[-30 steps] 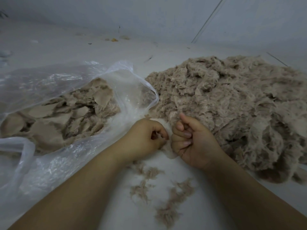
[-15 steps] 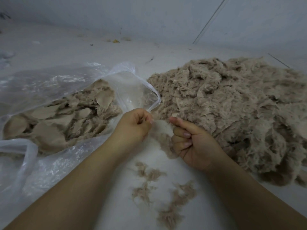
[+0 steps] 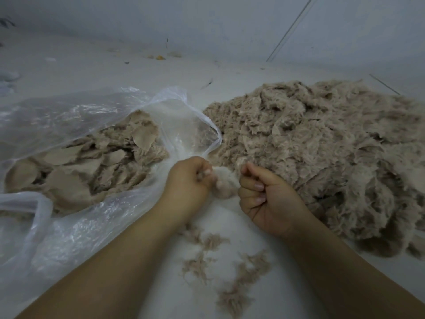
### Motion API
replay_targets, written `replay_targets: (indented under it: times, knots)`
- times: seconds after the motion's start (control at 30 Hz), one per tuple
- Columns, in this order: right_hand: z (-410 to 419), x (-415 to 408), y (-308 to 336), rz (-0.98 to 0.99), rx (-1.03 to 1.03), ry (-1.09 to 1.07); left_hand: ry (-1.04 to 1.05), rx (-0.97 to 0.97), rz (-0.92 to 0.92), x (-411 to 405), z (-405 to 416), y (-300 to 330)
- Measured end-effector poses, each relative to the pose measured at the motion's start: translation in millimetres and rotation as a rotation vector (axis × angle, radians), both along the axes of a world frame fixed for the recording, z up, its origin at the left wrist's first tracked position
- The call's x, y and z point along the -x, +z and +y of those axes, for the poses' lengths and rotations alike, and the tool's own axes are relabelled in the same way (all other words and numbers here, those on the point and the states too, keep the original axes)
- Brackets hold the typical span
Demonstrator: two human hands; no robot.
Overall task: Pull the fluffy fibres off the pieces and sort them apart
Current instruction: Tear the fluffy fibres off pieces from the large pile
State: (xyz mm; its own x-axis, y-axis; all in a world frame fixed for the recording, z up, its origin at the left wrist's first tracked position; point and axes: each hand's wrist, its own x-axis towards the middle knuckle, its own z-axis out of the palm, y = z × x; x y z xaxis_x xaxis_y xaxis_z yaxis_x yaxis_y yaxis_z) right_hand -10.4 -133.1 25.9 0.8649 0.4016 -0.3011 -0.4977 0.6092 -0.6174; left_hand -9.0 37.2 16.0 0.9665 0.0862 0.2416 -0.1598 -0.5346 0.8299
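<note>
A small fluffy beige piece (image 3: 225, 184) hangs between my two hands, just above the white floor. My left hand (image 3: 189, 180) pinches its left edge with closed fingers. My right hand (image 3: 264, 196) grips its right side, fingers curled in a fist. To the right lies a large heap of fluffy beige pieces (image 3: 326, 153), right behind my right hand. At the left, a clear plastic bag (image 3: 76, 226) holds smoother, flat beige pieces (image 3: 76, 166). Loose tufts of pulled fibre (image 3: 220, 268) lie on the floor between my forearms.
The white floor (image 3: 138, 70) runs back to a pale wall. Small bits of debris, one orange (image 3: 159, 57), lie near the wall. The bag's open mouth (image 3: 213, 139) sits just behind my left hand.
My hands pulled apart half a second ago, stretching the piece. Now they are close together again, and the piece bunches between them. The view has shifted slightly.
</note>
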Motion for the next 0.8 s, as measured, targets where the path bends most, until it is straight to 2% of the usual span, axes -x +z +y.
replay_targets:
  times: [0.07, 0.13, 0.27, 0.4, 0.47, 0.53, 0.67, 0.73, 0.8]
  knots:
    - [-0.1, 0.2, 0.6, 0.004, 0.012, 0.001, 0.094, -0.036, -0.094, -1.1, 5.9, 0.8]
    - [0.4, 0.2, 0.9, 0.004, 0.035, 0.01, 0.094, -0.013, -0.198, 1.2, 6.1, 4.5]
    - [2.5, 0.0, 0.1, -0.022, 0.112, 0.029, -0.033, -0.155, -0.501, 15.5, -7.5, 9.5]
    - [3.8, 0.8, -1.5, -0.068, 0.138, 0.04, -0.267, -0.26, -0.598, 19.6, -11.5, 10.2]
    - [4.3, 0.5, -3.3, -0.083, 0.16, 0.03, -0.358, -0.223, -0.54, 21.8, -11.0, 11.5]
    - [3.8, -0.3, -4.7, -0.05, 0.154, 0.014, -0.39, -0.096, -0.413, 25.0, -8.8, 12.0]
    - [3.2, -0.1, -2.7, -0.031, 0.142, 0.035, -0.223, 0.281, -0.157, 18.9, -3.2, 11.0]
    - [3.5, 0.3, -1.7, -0.04, 0.144, 0.052, -0.18, 0.339, -0.001, 13.9, -3.1, 10.6]
    - [3.3, 0.2, -1.3, -0.042, 0.155, 0.056, -0.221, 0.361, 0.122, 12.7, -7.0, 8.4]
